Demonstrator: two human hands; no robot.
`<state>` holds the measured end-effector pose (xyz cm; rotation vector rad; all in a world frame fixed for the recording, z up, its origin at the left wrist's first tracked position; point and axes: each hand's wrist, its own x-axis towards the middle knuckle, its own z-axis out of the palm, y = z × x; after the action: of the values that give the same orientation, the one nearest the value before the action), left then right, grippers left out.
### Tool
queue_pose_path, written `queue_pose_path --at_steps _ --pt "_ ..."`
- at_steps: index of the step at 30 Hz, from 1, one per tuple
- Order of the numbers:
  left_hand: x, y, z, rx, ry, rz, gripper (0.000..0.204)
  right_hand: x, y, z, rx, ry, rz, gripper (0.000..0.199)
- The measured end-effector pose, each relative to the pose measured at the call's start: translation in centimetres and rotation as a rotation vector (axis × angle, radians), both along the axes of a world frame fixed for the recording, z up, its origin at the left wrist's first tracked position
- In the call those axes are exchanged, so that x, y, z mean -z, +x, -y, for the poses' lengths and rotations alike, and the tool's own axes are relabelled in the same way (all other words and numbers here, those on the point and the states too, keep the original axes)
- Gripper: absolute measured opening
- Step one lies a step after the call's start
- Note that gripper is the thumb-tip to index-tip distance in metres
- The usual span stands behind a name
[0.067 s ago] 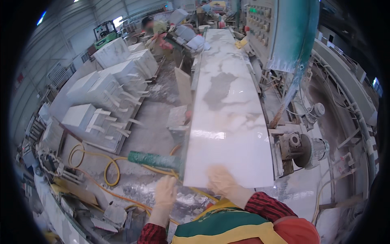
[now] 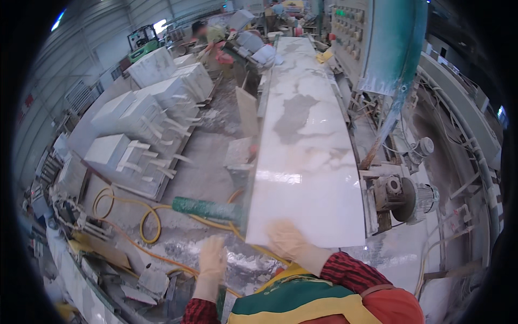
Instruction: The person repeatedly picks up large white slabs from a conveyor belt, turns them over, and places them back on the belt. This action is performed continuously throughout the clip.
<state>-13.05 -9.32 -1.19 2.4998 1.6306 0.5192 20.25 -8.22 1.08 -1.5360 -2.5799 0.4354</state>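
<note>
A long, glossy white stone slab [image 2: 307, 210] with grey-brown veining stretches away from me, its near end just in front of my body. Over the left part of that end lies my right hand [image 2: 289, 240] in a pale glove, palm down on the polished face. Its fingers are open but slightly smeared by motion. My left hand [image 2: 213, 255], also gloved, hangs clear of the slab's left edge. Its fingers are stretched out close together, and nothing shows in them.
A green tube [image 2: 205, 208] and a yellow hose [image 2: 151, 224] lie left of the slab. Wrapped white stone blocks [image 2: 116, 151] stand on pallets farther left. An electric motor [image 2: 421, 201] and a control panel [image 2: 347, 33] flank the right side. Another person [image 2: 215, 38] bends at the far left.
My right hand has slid a little to the left on the slab. My left hand has shifted slightly left and down, away from the slab's edge.
</note>
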Motion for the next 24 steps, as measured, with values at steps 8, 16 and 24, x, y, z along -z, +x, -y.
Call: queue_pose_path --at_steps 8,16,24 --pt "4.8 -27.0 27.1 -1.03 0.163 0.107 0.043 3.3 -5.0 -1.6 -0.14 0.205 -0.392 0.037" --pt "3.6 -20.9 50.4 -1.44 0.225 -0.233 0.048 5.7 4.4 1.2 -0.171 0.365 -0.163 0.045" --pt "7.4 -27.0 57.1 -1.303 0.045 -0.208 0.049 7.9 25.6 12.7 0.248 0.47 -0.001 0.036"
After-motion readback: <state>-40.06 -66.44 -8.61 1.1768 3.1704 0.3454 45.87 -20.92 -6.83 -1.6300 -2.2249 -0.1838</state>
